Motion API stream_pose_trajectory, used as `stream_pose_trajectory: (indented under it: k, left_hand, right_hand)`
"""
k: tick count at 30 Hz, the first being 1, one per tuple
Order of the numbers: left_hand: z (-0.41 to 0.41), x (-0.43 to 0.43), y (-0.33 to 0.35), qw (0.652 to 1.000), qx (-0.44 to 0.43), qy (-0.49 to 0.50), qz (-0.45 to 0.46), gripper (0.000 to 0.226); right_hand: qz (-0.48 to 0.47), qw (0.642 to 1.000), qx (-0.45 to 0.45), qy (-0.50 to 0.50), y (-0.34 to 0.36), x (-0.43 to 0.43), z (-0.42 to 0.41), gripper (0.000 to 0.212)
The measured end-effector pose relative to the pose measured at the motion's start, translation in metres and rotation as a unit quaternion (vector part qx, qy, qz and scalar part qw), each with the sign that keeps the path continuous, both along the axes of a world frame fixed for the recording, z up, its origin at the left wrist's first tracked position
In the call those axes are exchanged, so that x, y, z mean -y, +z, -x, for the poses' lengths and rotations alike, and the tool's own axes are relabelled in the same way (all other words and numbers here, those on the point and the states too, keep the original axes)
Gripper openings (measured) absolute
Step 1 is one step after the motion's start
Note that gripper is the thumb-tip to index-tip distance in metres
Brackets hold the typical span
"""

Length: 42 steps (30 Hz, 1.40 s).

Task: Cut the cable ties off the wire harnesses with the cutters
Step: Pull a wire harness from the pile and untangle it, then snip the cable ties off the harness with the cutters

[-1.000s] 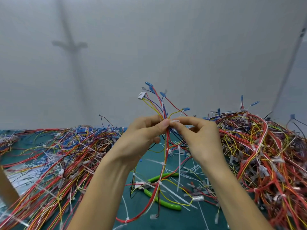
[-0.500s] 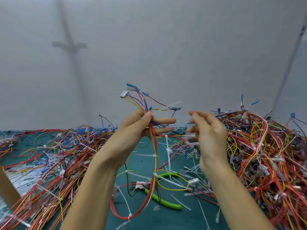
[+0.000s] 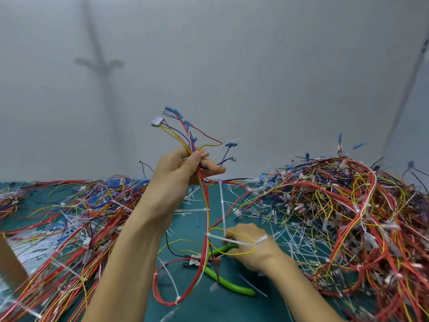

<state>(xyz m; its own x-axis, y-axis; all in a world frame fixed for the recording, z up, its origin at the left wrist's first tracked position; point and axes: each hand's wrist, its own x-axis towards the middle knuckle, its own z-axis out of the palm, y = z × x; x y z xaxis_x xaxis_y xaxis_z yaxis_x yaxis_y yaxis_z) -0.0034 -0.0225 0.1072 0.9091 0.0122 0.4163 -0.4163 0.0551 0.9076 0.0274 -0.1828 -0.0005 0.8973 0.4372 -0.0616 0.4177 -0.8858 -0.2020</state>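
My left hand [image 3: 183, 175] holds a wire harness [image 3: 204, 228] up above the mat, gripping its red, yellow and blue wires below a white connector [image 3: 157, 121]. White cable ties [image 3: 207, 234] still ring the hanging loop. The green-handled cutters [image 3: 226, 284] lie on the mat under that loop. Down on the mat, my right hand [image 3: 253, 249] curls its fingers over the cutters' upper handle; a yellow wire and a tie tail drape across its back.
Big tangles of harnesses lie to the left [image 3: 69, 217] and, piled higher, to the right [image 3: 348, 217]. Cut tie scraps [image 3: 290, 233] litter the green mat [image 3: 209, 309]. A brown object [image 3: 9, 263] sits at the left edge. A white wall stands behind.
My hands came apart at the harness top. The right hand let go and dropped to the cutters on the mat, while the left hand kept the harness and shifted it left.
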Motion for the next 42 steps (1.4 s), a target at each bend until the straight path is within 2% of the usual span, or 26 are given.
stream_pose_trajectory:
  k: [3,5,8,12,15,18,22,28,34,37,40,42]
  left_hand:
    - [0.002,0.004,0.002,1.000,0.001,0.004,-0.005,0.022]
    - [0.003,0.006,0.003,1.000,0.000,0.008,-0.011,0.022]
    - [0.003,0.007,0.003,1.000,-0.013,0.023,0.004,0.020]
    - [0.003,0.005,0.005,0.997,-0.024,0.038,0.055,0.020]
    - [0.003,0.002,0.006,0.995,-0.025,0.048,0.088,0.019]
    - [0.004,0.000,0.007,0.993,-0.028,0.076,0.085,0.019]
    - [0.006,-0.002,0.011,0.988,-0.008,0.143,0.059,0.020]
    - [0.016,-0.017,0.022,0.977,-0.007,0.202,0.069,0.022]
    - [0.019,-0.020,0.024,0.979,-0.021,0.191,0.064,0.020]
    - [0.017,-0.009,0.021,0.987,-0.029,0.147,0.065,0.018]
    - [0.015,0.002,0.017,0.993,-0.035,0.105,0.029,0.015]
    - [0.014,0.007,0.013,0.997,-0.036,0.073,0.006,0.013]
  right_hand:
    - [0.025,0.999,0.038,-0.006,-0.005,-0.004,0.004,0.015]
    - [0.024,0.999,0.023,0.003,-0.005,-0.003,0.003,0.012]
    - [-0.026,0.999,-0.018,0.012,-0.001,0.002,0.000,0.009]
    - [-0.101,0.994,0.045,-0.024,0.004,0.007,-0.002,0.018]
    - [-0.185,0.974,0.110,-0.073,0.017,0.012,-0.003,0.014]
    - [-0.217,0.945,0.218,-0.110,0.030,0.017,-0.004,0.007]
    - [-0.301,0.896,0.258,-0.199,0.045,0.029,-0.003,0.019]
    - [-0.308,0.878,0.264,-0.253,0.053,0.042,-0.003,0.024]
    - [-0.372,0.854,0.258,-0.257,0.055,0.044,-0.005,0.023]
    - [-0.464,0.816,0.248,-0.242,0.058,0.042,-0.005,0.023]
    - [-0.585,0.761,0.180,-0.215,0.062,0.036,0.000,0.028]
    - [-0.645,0.729,0.113,-0.201,0.065,0.031,0.005,0.046]
